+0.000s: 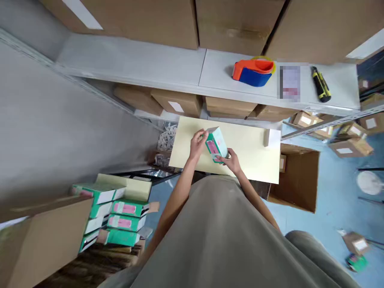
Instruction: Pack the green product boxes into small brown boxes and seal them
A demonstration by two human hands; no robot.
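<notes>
A small green and white carton with a pink picture on its front is held tilted above the pale yellow tabletop. My left hand is at its upper left corner, the fingers pinched together against the edge. Around the lower right corner, my right hand grips the carton with the thumb across its front. A small white box stands on the right end of the table.
On the shelf above are an orange and blue tape dispenser and a yellow-black utility knife. An open cardboard box stands right of the table. Several green cartons are stacked at lower left. Parcels lie on the blue floor.
</notes>
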